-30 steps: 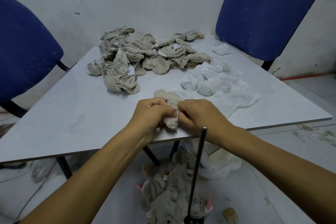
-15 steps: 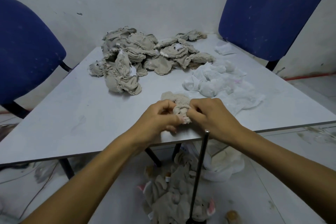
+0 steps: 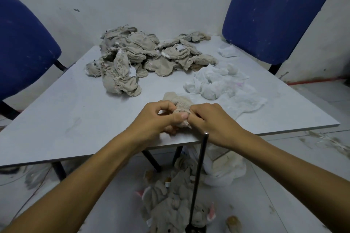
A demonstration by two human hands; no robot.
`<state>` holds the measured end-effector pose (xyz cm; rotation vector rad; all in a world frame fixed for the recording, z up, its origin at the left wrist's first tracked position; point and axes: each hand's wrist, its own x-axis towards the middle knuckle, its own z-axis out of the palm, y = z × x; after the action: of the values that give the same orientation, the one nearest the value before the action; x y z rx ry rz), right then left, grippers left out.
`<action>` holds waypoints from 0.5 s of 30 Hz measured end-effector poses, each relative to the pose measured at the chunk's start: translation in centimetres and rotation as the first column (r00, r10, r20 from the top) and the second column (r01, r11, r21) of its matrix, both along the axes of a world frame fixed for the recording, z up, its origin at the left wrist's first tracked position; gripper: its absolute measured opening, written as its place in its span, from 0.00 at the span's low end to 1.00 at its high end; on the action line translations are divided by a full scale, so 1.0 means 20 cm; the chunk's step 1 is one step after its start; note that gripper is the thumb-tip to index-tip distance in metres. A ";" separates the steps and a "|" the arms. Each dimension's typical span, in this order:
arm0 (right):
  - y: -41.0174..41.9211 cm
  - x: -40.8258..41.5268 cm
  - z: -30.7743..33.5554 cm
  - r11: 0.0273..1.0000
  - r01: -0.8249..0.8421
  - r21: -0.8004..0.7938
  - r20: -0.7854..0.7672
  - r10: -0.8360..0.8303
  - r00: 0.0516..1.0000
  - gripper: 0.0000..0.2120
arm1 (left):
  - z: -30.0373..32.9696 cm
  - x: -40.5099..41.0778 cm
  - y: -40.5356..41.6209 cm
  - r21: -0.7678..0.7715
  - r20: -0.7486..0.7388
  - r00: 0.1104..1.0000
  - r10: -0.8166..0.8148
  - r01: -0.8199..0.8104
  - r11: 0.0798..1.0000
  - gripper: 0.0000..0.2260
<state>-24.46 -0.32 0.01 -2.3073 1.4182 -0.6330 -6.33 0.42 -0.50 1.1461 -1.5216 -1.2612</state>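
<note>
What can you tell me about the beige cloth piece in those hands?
It is a small beige plush toy skin, fuzzy, limp and crumpled, apparently unstuffed. The left hand and right hand pinch it between them near the front edge of the grey table; its far end seems to rest on the tabletop.

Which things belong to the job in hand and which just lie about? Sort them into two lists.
In the job: beige cloth piece, pinched by left hand and right hand; likely beige pile and white pile.
Lying about: blue chair on the left; blue chair on the right; black rod; soft toys on the floor.
</note>
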 end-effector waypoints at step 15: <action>0.01 0.03 0.01 1.000 -0.009 -0.009 -0.037 0.008 0.999 0.18 | -0.03 -0.09 0.00 -0.018 0.043 0.945 0.323 -0.323 0.946 0.06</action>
<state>-23.92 -0.18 0.12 -2.3424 1.4239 -0.5991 -8.14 0.47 -1.13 1.3621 -1.3041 -1.0090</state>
